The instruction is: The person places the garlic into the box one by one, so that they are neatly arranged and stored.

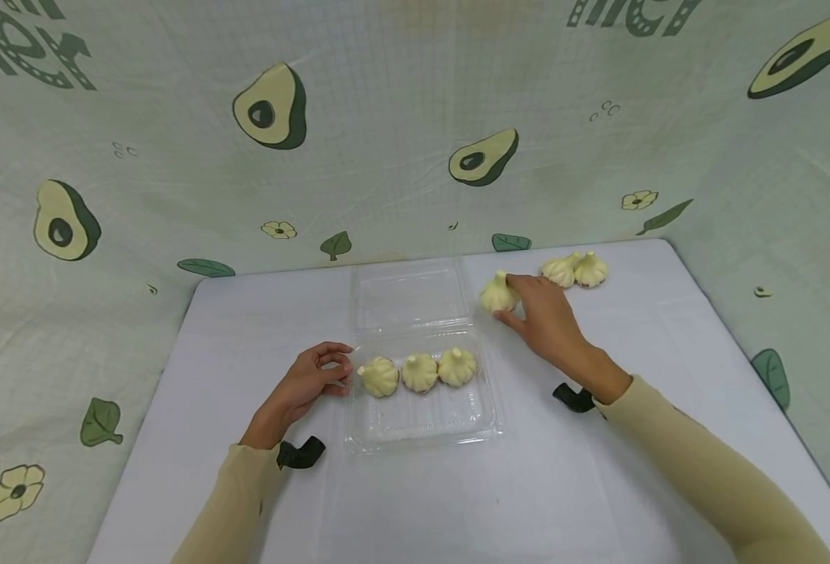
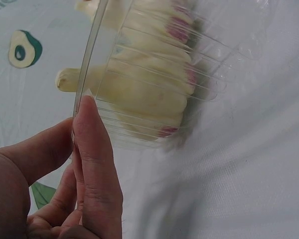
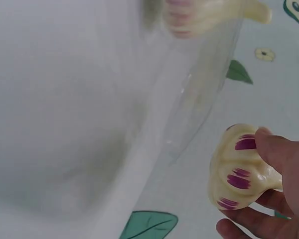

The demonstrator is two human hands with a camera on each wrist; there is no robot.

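Note:
A clear plastic clamshell container (image 1: 422,423) lies with its lid (image 1: 409,296) folded back. Inside it, three garlic bulbs (image 1: 419,372) sit in a row across the tray. At the container's left edge, my left hand (image 1: 316,374) pinches the rim between thumb and finger; the left wrist view shows the fingertips (image 2: 89,112) on the rim beside the nearest bulb. My right hand (image 1: 545,317) grips another garlic bulb (image 1: 498,294) right of the lid. Purple streaks mark that bulb (image 3: 241,172) in the right wrist view, with the thumb over one side and fingers beneath.
Two more garlic bulbs (image 1: 575,269) stand side by side near the table's back edge, beyond my right hand. A white cloth covers the table (image 1: 415,509). Printed fabric with avocados (image 1: 270,106) hangs behind and at both sides.

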